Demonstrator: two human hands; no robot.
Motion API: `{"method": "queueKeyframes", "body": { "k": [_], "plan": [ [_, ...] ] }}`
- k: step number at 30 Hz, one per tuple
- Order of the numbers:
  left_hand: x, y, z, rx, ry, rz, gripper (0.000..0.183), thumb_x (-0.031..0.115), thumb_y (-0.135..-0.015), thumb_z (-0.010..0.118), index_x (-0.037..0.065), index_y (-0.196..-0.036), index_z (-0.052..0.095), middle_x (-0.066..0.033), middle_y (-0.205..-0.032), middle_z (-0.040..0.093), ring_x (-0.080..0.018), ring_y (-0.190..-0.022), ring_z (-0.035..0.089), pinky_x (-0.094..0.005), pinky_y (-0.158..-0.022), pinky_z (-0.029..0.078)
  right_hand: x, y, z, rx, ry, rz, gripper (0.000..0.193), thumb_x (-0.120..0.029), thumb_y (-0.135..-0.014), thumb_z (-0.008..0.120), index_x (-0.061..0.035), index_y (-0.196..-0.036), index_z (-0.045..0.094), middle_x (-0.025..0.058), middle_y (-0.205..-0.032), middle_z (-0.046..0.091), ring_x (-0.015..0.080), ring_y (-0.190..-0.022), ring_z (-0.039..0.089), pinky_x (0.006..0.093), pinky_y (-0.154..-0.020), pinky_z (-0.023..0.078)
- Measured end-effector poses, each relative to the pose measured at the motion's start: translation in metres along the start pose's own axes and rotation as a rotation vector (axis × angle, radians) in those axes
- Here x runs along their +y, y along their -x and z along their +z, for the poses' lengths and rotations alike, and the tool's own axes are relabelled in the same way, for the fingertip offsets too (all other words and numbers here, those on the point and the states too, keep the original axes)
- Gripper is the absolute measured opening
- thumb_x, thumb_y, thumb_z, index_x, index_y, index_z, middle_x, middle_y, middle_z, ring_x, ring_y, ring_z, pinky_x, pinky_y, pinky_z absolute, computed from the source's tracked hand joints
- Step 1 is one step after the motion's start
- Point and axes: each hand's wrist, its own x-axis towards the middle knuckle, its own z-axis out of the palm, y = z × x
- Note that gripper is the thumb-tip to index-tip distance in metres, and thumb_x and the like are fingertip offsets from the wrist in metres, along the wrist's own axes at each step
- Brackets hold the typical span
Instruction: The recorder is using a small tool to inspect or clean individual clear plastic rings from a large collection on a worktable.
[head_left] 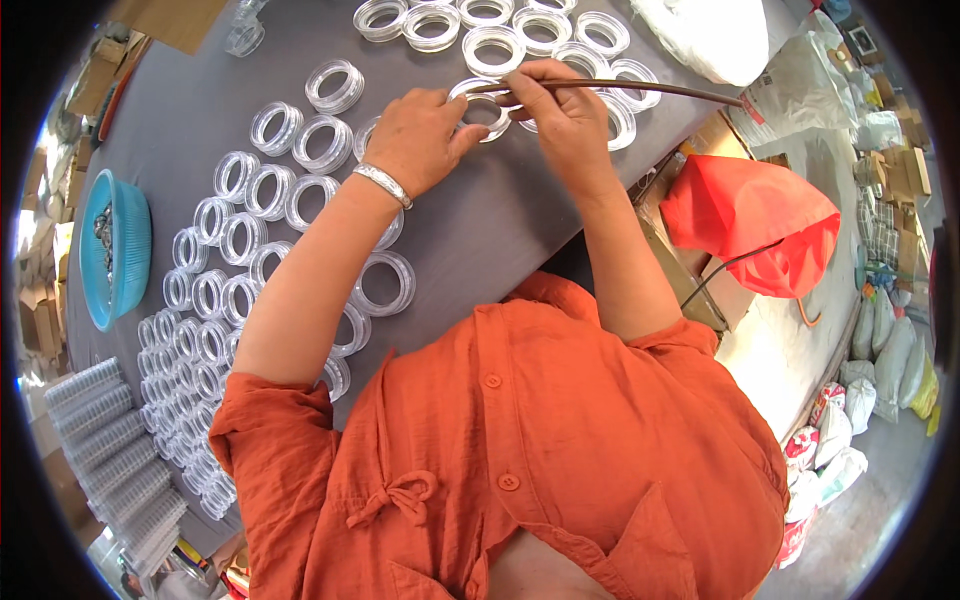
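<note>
Bright light washing over the grey table (470,225), glare bleaching a pale surface (785,350) near the red bag (750,215), glints shining on clear plastic rings (381,307), soft shadows lying between the forearms (318,285), fisheye distortion bending the outer edges, black rim closing around.

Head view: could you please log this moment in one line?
left hand: at clear ring, grip unclear | right hand: gripping brown strip | grey table: other rings, blue basket
</note>
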Motion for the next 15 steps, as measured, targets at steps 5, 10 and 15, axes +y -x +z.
{"method": "queueKeyframes", "body": {
  "k": [5,10,15],
  "plan": [
    [0.003,0.001,0.003,0.08,-0.045,0.009,0.043,0.039,-0.084,0.066,0.005,-0.111,0.064,-0.0122,-0.097,0.064,-0.0309,-0.095,0.058,-0.0424,-0.082,0.047,0.009,-0.01,0.005,-0.08,0.409,-0.287,0.011,-0.012,-0.087,0.062,-0.0026,-0.093,0.064,0.0128,-0.071,0.063,0.0257,-0.064,0.062,0.0347,-0.061,0.049],
    [0.01,-0.001,-0.007,-0.032,-0.094,-0.087,0.048,0.045,-0.081,0.068,0.007,-0.11,0.066,-0.0118,-0.1,0.064,-0.0292,-0.098,0.059,-0.0415,-0.083,0.047,-0.026,-0.022,-0.005,-0.114,0.679,-0.193,0.018,-0.017,-0.087,0.059,-0.0002,-0.085,0.064,0.0177,-0.073,0.064,0.0343,-0.067,0.063,0.0397,-0.063,0.049],
    [0.009,-0.002,-0.001,0.001,-0.037,-0.134,0.052,0.046,-0.078,0.071,0.007,-0.112,0.066,-0.0126,-0.102,0.065,-0.0294,-0.097,0.06,-0.0404,-0.084,0.047,-0.035,-0.023,-0.015,-0.265,0.521,0.072,0.022,-0.019,-0.087,0.059,0.0025,-0.086,0.065,0.0117,-0.07,0.066,0.0203,-0.066,0.066,0.0339,-0.065,0.051]
  ]
}}
